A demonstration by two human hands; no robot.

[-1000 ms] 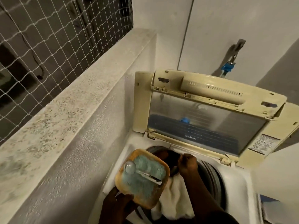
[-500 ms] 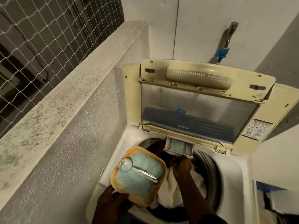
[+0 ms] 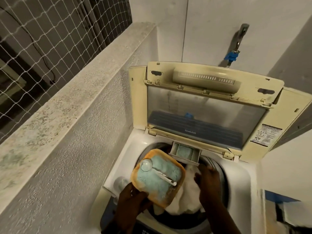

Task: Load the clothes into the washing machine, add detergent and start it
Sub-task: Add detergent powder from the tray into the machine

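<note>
A top-loading washing machine (image 3: pixel 243 179) stands with its yellowed lid (image 3: pixel 207 105) raised against the wall. White clothes (image 3: pixel 187 200) fill the drum. At the drum's back rim a small detergent drawer (image 3: pixel 184 152) is pulled out, with blue powder in it. My left hand (image 3: pixel 130 198) holds an orange tub of blue detergent powder (image 3: pixel 158 178) over the drum's left edge; a clear scoop (image 3: pixel 152 168) lies on the powder. My right hand (image 3: pixel 206 176) hovers over the clothes just below the drawer, fingers apart, holding nothing.
A rough concrete parapet (image 3: pixel 70 105) topped with white netting (image 3: pixel 42 34) runs along the left, close to the machine. A tap with a blue hose fitting (image 3: pixel 232 55) sits on the wall behind the lid. A blue and white object (image 3: pixel 287 210) lies at the right.
My right hand pulled the detergent drawer out from the back rim, then let go and dropped back toward the clothes. The tub stays held in my left hand.
</note>
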